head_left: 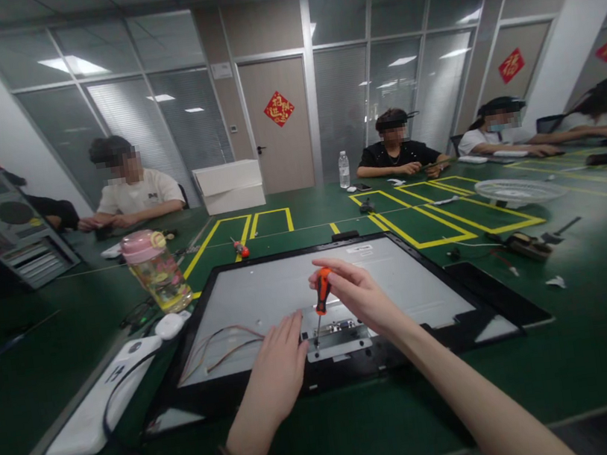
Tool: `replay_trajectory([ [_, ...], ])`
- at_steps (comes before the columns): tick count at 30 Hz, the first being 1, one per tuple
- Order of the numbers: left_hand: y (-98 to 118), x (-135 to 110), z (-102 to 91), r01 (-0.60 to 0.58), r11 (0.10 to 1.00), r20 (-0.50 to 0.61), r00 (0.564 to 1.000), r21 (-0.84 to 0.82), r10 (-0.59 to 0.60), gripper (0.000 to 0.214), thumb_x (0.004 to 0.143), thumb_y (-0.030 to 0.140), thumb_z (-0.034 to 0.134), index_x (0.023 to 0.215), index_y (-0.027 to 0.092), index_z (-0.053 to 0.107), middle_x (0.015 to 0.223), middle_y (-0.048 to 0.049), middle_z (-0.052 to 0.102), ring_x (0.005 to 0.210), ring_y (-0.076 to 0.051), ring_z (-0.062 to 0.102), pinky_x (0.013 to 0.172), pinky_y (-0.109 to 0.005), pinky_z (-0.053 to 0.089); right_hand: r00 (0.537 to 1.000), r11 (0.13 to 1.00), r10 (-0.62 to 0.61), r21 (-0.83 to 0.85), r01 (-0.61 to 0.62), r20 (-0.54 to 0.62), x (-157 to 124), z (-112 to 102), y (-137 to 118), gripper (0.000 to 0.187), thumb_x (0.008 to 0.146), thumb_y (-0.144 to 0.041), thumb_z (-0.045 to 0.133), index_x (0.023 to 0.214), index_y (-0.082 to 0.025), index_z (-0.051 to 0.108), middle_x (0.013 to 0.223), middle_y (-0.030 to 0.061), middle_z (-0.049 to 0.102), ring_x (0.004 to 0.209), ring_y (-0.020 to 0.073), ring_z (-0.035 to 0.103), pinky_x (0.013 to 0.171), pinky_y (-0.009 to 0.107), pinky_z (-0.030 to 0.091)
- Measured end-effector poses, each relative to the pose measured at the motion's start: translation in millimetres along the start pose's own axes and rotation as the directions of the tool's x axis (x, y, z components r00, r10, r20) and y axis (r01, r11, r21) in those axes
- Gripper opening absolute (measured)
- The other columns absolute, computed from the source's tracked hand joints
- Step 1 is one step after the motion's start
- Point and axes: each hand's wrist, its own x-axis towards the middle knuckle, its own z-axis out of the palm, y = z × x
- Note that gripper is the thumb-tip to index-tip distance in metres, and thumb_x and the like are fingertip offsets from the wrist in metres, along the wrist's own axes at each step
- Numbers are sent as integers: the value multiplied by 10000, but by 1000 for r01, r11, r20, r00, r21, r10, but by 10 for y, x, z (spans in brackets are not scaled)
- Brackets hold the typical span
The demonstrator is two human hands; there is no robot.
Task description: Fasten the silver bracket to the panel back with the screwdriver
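Note:
In the head view a flat display panel with a grey back and black frame lies on the green table. Near its front edge sits a metal bracket. My right hand grips the orange and black handle of a screwdriver. Its shaft slants down, with the tip at the bracket's left part. My left hand lies flat with fingers stretched out, beside the bracket's left edge. Whether its fingertips press on the bracket I cannot tell. Thin wires run across the panel left of that hand.
Left of the panel are a white power bank with a black cable and a pink-lidded bottle. A black phone-like slab lies to the right. Behind are a small red tool and a white box. Several people sit across the table.

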Motion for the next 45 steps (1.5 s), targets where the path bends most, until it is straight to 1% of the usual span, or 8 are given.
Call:
replay_trajectory([
  [4,5,-4,-5,6,1000,5,1000,7,-6,490,975,294,309,1432,132,378,1485,-131,415,1367,-238,403,1144,-448,298,999,1000,-8,-19,9,45,-5,25,-31,312,912,-432,576,1179,-284,644,1063,60,700,999,209,652,925,428,492],
  [11,-39,-3,49,-17,1000,-42,999,10,17,487,974,309,317,1427,143,390,1479,-119,427,1355,-236,421,1134,-453,318,968,899,-230,-403,172,-101,-9,12,-18,219,848,-329,665,1057,-278,707,938,31,636,881,189,609,858,371,498],
  [16,-20,4,31,-10,1000,-2,1000,28,10,498,978,293,307,1442,120,362,1486,-129,412,1364,-236,407,1138,-452,314,981,932,-189,-323,167,-39,-14,27,-24,306,935,-357,521,1211,-276,628,986,46,667,922,202,635,838,385,512],
  [21,-14,-1,14,-11,1000,6,1000,22,11,501,982,306,298,1446,127,356,1497,-119,396,1373,-236,394,1145,-453,301,928,802,-360,-540,255,-97,-22,30,-41,183,845,-300,655,1017,-269,708,899,34,616,858,199,592,838,387,484],
  [27,-20,-6,19,-12,1000,-10,1000,1,12,503,975,312,303,1439,127,367,1488,-122,411,1366,-242,405,1137,-464,313,977,913,-213,-355,202,10,-38,43,-43,354,962,-290,433,1291,-306,564,1091,60,636,912,194,632,853,406,498],
  [32,-20,-3,14,-19,1000,-16,1000,-3,19,501,974,308,304,1434,121,372,1485,-127,414,1365,-238,406,1141,-459,306,942,821,-329,-514,249,-69,-32,55,-38,230,839,-288,654,1065,-275,696,896,29,601,823,183,580,798,363,493],
  [38,-34,-2,41,-17,1000,-24,1000,9,18,494,976,305,313,1435,133,374,1481,-126,420,1359,-239,416,1136,-459,316,968,884,-251,-401,240,25,-45,50,-65,343,953,-294,449,1266,-302,589,1125,64,601,973,201,608,874,399,493],
  [45,-4,3,1,-15,1000,-2,1000,19,15,493,974,294,317,1427,113,383,1475,-135,428,1357,-243,417,1135,-450,318,927,795,-369,-542,273,-75,-22,56,-14,233,836,-257,665,1064,-286,700,897,25,593,796,169,579,765,344,500],
])
